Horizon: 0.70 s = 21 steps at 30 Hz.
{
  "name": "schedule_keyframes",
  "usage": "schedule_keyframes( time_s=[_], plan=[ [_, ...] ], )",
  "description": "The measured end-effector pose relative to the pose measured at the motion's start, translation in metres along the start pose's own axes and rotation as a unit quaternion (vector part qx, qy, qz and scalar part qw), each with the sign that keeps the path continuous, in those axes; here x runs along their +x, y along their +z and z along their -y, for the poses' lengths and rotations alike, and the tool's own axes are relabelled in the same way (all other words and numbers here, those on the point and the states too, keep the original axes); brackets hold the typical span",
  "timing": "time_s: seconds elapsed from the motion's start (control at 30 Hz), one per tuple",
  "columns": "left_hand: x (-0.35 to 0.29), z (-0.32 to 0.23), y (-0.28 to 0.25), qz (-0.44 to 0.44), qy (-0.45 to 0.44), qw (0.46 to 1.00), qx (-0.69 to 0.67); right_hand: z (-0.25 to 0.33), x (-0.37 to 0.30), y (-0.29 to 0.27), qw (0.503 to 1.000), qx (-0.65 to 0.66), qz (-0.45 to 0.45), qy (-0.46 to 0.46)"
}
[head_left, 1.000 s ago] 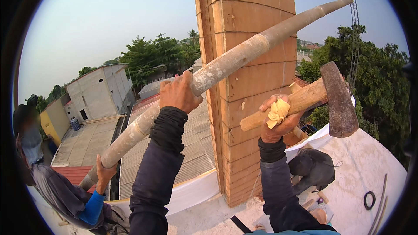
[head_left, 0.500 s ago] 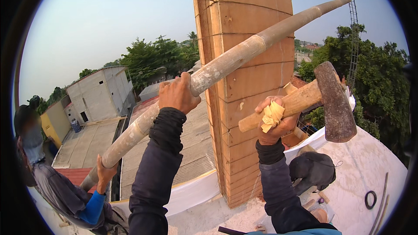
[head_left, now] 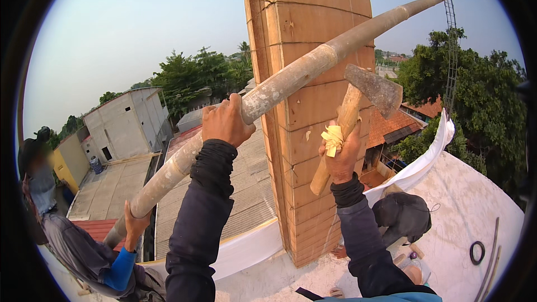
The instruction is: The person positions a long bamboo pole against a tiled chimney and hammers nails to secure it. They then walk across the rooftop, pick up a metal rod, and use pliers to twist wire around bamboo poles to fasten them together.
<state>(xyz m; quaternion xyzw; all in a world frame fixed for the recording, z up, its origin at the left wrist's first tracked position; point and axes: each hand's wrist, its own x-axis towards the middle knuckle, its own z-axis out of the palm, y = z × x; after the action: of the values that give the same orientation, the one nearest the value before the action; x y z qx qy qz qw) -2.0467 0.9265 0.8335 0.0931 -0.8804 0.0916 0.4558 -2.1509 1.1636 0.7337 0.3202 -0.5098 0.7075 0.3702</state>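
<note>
My left hand (head_left: 226, 121) is wrapped round a thick bamboo pole (head_left: 293, 80), which slants from the lower left up to the far right, passing in front of a wooden column form (head_left: 324, 22). A heavy hammer (head_left: 375, 86) with a rusty metal head and a thick wooden handle is in my right hand (head_left: 348, 154). The head points up and to the right, just below the pole and apart from it. Against the handle, the same hand also pinches a pale yellow bundle of folded strips (head_left: 333, 138).
At the left, a co-worker (head_left: 92, 254) grips the pole's lower part. A crouching person in black (head_left: 401, 218) is on the pale slab (head_left: 447, 190) at the right. A black ring (head_left: 476, 253) and thin rods (head_left: 490, 263) lie there. Lower roofs (head_left: 218, 190) spread beyond the edge.
The hammer has swung left and tipped more upright, its head now nearer the column form. My left hand and the pole have hardly moved.
</note>
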Motion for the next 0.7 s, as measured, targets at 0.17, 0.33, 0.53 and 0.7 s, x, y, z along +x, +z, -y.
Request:
schedule_keyframes(
  time_s=[0.17, 0.33, 0.53, 0.7],
  plan=[
    [0.002, 0.002, 0.006, -0.002, -0.004, 1.0, -0.002, 0.041, 0.006, -0.011, 0.93, 0.228, -0.105, -0.267],
    [0.001, 0.001, 0.003, -0.003, -0.004, 1.0, -0.005, 0.02, -0.006, 0.037, 0.992, -0.09, -0.081, -0.047],
    [0.003, 0.001, -0.004, -0.013, 0.008, 1.0, 0.001, 0.0, -0.019, 0.024, 0.999, -0.039, 0.017, -0.017],
    [0.0, 0.001, 0.0, 0.001, -0.002, 1.0, -0.001, -0.014, -0.014, 0.04, 0.975, 0.169, -0.111, -0.09]
  ],
)
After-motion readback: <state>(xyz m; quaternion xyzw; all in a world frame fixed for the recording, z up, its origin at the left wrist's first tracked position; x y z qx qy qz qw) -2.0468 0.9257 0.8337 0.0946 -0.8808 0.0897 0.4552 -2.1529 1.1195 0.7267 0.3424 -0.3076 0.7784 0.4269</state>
